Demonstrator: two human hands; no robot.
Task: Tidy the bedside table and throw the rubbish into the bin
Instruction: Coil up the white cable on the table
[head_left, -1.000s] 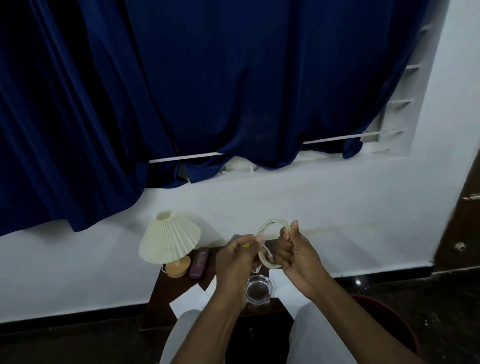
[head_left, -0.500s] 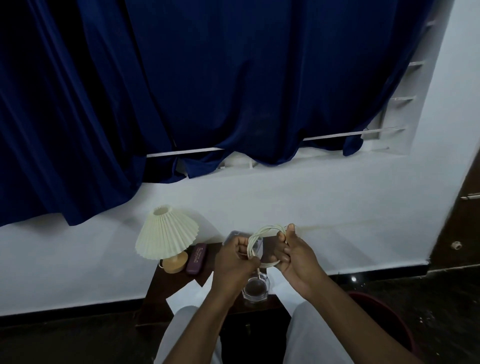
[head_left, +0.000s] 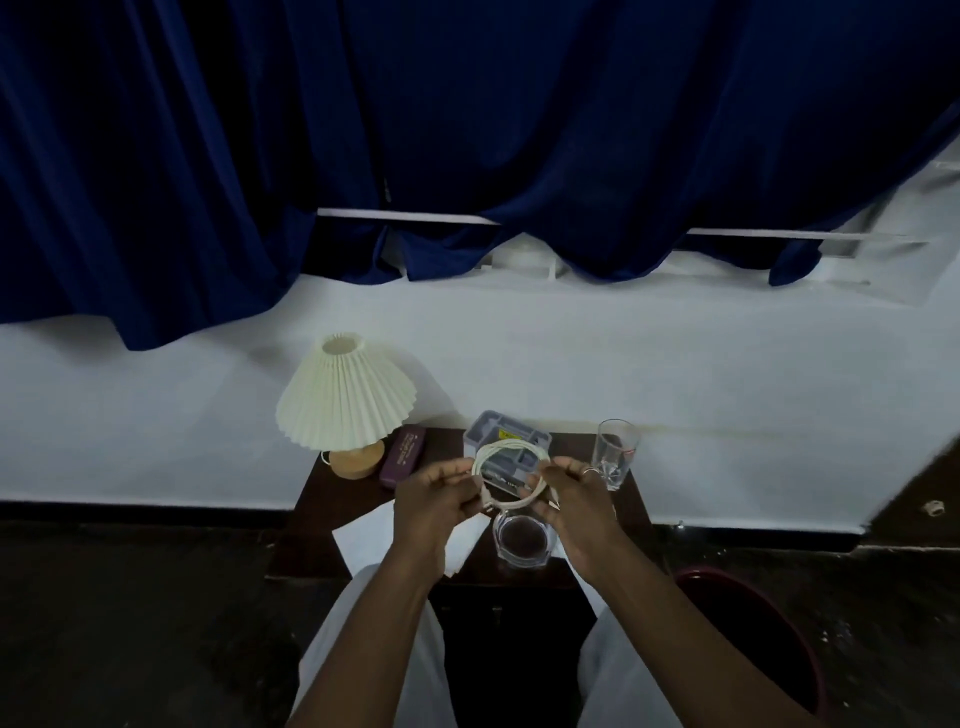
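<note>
Pinching the coiled cable (head_left: 514, 446) in left hand (head_left: 436, 501) and right hand (head_left: 576, 506), now lowered over the tray (head_left: 485, 420) at the counter's (head_left: 319, 525) back edge; stowing likely next.

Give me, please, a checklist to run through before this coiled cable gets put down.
1. Cable pinched on both sides by left hand and right hand: ok.
2. Loose ends tucked in: cannot tell.
3. Free compartment in grey organiser: cannot tell, the cable covers it.
4. Low glass clear of the hands' way down: not ok, it sits just below them.
5. Tall glass upright: ok.
</note>
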